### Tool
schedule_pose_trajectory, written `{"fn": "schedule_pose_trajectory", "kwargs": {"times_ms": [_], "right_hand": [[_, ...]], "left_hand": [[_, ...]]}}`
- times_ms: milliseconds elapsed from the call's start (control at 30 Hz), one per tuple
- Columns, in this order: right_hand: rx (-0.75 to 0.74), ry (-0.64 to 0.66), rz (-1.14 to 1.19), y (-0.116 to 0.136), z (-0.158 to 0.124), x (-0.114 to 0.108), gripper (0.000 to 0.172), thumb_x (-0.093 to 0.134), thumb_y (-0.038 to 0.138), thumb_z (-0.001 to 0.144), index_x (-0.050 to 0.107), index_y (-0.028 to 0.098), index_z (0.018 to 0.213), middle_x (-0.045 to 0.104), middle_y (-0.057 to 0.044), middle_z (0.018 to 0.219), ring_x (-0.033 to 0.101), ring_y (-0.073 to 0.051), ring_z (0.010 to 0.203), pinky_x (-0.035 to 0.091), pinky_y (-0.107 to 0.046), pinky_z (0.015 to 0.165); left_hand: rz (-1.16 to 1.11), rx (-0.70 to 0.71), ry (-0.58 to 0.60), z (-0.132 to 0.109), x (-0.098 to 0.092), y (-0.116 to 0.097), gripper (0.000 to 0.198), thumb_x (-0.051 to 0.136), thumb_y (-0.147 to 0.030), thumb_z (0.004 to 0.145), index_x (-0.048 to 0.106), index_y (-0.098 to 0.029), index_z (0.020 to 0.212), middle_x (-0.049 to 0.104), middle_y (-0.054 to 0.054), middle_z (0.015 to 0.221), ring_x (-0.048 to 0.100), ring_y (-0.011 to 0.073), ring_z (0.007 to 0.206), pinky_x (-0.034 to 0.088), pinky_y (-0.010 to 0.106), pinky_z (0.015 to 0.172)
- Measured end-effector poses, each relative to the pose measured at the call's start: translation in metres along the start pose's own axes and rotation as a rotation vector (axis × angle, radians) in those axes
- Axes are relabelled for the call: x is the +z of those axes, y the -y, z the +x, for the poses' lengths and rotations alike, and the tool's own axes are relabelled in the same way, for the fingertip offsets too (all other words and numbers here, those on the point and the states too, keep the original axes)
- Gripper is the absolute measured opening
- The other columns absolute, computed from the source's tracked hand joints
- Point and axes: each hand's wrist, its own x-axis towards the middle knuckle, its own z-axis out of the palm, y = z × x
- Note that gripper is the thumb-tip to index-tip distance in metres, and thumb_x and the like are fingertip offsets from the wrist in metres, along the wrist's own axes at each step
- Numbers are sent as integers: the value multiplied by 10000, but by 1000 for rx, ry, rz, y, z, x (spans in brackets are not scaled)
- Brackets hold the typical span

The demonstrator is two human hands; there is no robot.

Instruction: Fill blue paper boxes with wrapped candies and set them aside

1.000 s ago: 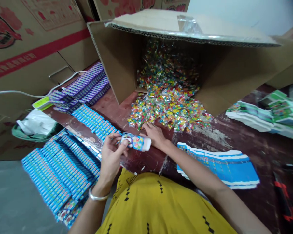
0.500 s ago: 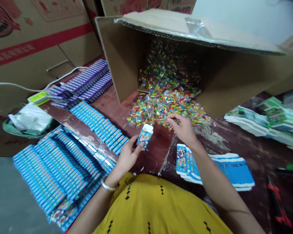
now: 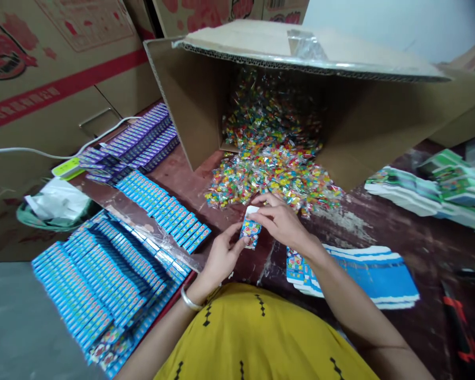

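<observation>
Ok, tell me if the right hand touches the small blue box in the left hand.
Touching. Head view: the right hand pinches the white top of the small blue box, with the left hand gripping its lower end.

**Item 1: small carton** (image 3: pixel 250 232). Slim, rectangular and made up into shape. It is blue printed card with bright cartoon figures in red, yellow and green on the face, and a white flap at the top end.
- Pose: near upright, printed face toward me.
- Place: held just above the tabletop (image 3: pixel 190 179), close before the heap of sweets.
- Hold: my left grip (image 3: pixel 221 257) pinches the lower part from the left. My right grip (image 3: pixel 280 221) has its fingertips closed on the white top end, and they hide how the flap stands.

**Item 2: wrapped sweets** (image 3: pixel 275 177). A loose heap in clear wrappers of many colours. It spills onto the tabletop from a large cardboard box (image 3: pixel 198 100) lying on its side. The near edge of the heap lies just beyond the carton.
</observation>
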Motion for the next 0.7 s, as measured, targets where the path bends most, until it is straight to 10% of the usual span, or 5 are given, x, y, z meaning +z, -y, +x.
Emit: {"fn": "schedule_pose_trajectory", "kwargs": {"times_ms": [200,467,700], "right_hand": [[221,-107,408,-2,-26,14,333,583,372,896,620,265,1209,659,-51,1106,648,-193,955,541,-314,794],[252,-254,425,-7,-44,35,114,623,315,863,633,204,839,676,-39,955,648,-172,840,509,-287,752],[283,-290,700,-6,-38,38,203,686,320,819,537,229,921,664,-19,896,643,-176,858,508,-311,794]], "left_hand": [[-244,55,-108,5,8,-8,616,674,-261,824,377,-240,1363,643,67,1089,631,191,962,523,315,844],[-251,-13,41,4,14,-5,353,685,-265,817,498,-211,1112,624,9,914,598,126,789,484,226,715],[-403,-25,-44,5,15,-3,437,733,-221,766,421,-229,1071,622,10,955,626,134,830,502,243,719]]}}
